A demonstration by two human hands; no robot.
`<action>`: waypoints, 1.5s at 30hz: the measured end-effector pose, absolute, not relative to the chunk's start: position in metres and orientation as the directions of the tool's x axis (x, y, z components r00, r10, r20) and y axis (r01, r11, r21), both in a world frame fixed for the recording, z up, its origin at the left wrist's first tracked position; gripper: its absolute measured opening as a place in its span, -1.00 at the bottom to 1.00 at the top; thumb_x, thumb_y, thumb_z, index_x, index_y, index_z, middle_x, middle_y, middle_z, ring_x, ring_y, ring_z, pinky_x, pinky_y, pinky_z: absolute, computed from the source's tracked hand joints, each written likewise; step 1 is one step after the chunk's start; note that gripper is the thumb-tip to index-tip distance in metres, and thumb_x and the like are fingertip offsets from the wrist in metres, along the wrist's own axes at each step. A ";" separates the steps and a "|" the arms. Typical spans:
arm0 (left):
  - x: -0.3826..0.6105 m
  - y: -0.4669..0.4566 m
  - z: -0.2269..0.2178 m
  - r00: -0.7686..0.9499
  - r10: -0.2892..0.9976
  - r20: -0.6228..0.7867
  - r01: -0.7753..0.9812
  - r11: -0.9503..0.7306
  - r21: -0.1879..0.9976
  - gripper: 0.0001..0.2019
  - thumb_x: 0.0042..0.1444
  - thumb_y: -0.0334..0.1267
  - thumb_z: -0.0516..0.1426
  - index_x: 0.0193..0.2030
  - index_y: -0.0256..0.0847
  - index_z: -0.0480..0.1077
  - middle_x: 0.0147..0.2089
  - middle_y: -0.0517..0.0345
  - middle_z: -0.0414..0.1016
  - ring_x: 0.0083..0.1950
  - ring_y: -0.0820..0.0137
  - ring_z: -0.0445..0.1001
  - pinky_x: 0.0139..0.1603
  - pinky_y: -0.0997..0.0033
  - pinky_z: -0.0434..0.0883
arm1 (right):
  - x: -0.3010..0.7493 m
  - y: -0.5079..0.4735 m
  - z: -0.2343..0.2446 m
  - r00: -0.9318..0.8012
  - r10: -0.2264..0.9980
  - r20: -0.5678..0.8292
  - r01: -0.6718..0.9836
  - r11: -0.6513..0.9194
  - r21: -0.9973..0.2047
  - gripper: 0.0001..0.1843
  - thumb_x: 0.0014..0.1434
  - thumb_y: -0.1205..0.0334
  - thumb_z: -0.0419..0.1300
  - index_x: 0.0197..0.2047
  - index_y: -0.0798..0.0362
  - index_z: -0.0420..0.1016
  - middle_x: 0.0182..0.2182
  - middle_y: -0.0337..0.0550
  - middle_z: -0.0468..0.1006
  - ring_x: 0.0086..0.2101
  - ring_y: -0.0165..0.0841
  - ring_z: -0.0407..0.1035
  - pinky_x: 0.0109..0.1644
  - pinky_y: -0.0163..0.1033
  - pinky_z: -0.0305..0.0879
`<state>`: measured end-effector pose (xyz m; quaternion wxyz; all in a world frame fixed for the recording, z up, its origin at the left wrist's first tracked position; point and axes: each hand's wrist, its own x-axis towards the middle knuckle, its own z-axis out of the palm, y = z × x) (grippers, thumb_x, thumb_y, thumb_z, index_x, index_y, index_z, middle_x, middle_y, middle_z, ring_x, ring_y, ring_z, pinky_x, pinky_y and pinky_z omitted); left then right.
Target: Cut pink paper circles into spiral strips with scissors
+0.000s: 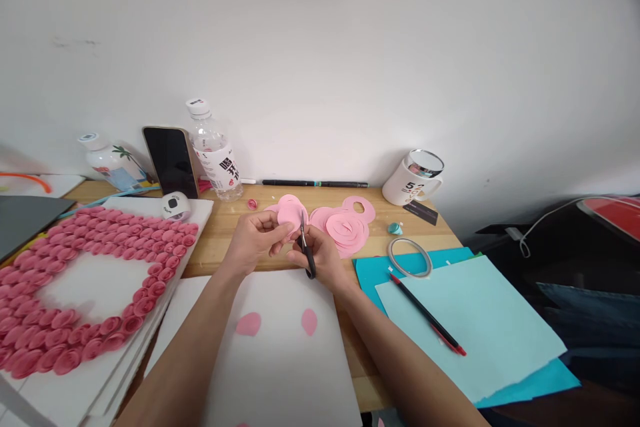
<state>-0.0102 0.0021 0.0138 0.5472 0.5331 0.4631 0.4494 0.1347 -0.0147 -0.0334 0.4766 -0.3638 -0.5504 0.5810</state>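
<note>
My left hand (257,235) pinches a round piece of pink paper (290,211) above the back of the white sheet (280,367). In my right hand (321,255) is a pair of black-handled scissors (306,250), their blades up against the paper's right side. Just right of the hands, cut pink paper spirals (345,230) lie overlapped on the wooden table. Two small pink paper scraps, one at left (249,324) and one at right (309,322), rest on the white sheet below my hands.
Left is a board with rolled pink paper flowers (145,307). A phone (171,161), water bottle (216,153) and mug (413,179) stand near the wall. On the right, a tape roll (410,257) and pen (427,313) lie on blue paper sheets (480,320).
</note>
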 end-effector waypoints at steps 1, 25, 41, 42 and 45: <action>-0.010 0.002 0.014 0.165 0.986 -0.026 0.002 0.026 1.000 -0.78 -0.13 -0.28 0.23 -0.65 -0.29 0.30 -0.73 0.31 0.24 -0.71 0.64 0.16 -0.70 0.60 0.13 | 0.135 -0.015 -0.033 -0.281 0.955 0.100 -0.151 0.059 -0.987 -0.59 -0.18 0.06 0.36 -0.38 0.06 0.26 -0.62 -0.40 0.16 -0.58 -0.53 -0.01 -0.53 -0.39 -0.07; -0.010 0.002 0.017 0.102 0.995 -0.011 -0.054 0.016 0.998 -0.76 -0.17 -0.27 0.26 -0.64 -0.27 0.28 -0.71 0.33 0.25 -0.72 0.65 0.16 -0.71 0.60 0.11 | 0.135 -0.014 -0.036 -0.262 0.965 0.019 -0.116 -0.011 -0.993 -0.61 -0.22 0.06 0.37 -0.43 0.07 0.29 -0.65 -0.40 0.19 -0.64 -0.55 0.05 -0.59 -0.39 -0.02; -0.008 0.003 0.012 0.128 0.992 -0.012 -0.128 0.028 0.991 -0.79 -0.10 -0.18 0.24 -0.48 -0.29 0.36 -0.66 0.29 0.34 -0.71 0.59 0.25 -0.69 0.55 0.18 | 0.133 -0.015 -0.035 -0.248 0.969 -0.004 -0.108 -0.032 -0.994 -0.61 -0.23 0.06 0.38 -0.44 0.08 0.31 -0.69 -0.41 0.23 -0.67 -0.54 0.10 -0.60 -0.40 0.05; -0.008 0.003 0.011 0.149 0.989 -0.010 -0.117 0.028 0.993 -0.79 -0.09 -0.18 0.23 -0.49 -0.29 0.35 -0.65 0.28 0.35 -0.71 0.59 0.25 -0.69 0.54 0.19 | 0.132 -0.015 -0.035 -0.248 0.969 -0.007 -0.107 -0.035 -0.994 -0.60 -0.23 0.05 0.38 -0.43 0.08 0.31 -0.68 -0.39 0.24 -0.66 -0.54 0.11 -0.60 -0.40 0.05; -0.005 0.001 0.010 0.183 0.983 -0.004 -0.085 0.020 0.996 -0.78 -0.06 -0.18 0.21 -0.54 -0.30 0.34 -0.62 0.24 0.39 -0.71 0.61 0.23 -0.66 0.53 0.20 | 0.132 -0.016 -0.035 -0.251 0.968 0.003 -0.117 -0.028 -0.993 -0.59 -0.23 0.04 0.38 -0.43 0.09 0.32 -0.66 -0.36 0.29 -0.64 -0.53 0.13 -0.59 -0.40 0.06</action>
